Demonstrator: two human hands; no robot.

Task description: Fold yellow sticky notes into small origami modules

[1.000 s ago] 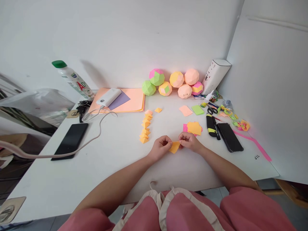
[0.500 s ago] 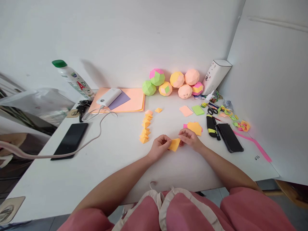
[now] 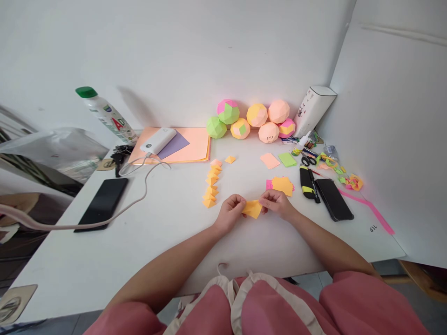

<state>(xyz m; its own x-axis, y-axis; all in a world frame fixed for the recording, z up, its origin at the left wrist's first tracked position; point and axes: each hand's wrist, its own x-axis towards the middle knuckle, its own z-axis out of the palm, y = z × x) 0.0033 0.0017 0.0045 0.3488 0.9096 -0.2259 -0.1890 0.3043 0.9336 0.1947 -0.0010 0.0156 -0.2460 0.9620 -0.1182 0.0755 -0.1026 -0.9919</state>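
The left hand (image 3: 231, 213) and right hand (image 3: 278, 203) each pinch one end of a small orange paper (image 3: 253, 208), held between them just above the desk (image 3: 167, 232). The paper is partly folded, bright orange with a creased, uneven outline. A stack of orange sheets (image 3: 282, 185) lies just beyond the right hand.

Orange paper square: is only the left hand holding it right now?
No, the left hand and the right hand each pinch one end of the orange paper square just above the table.
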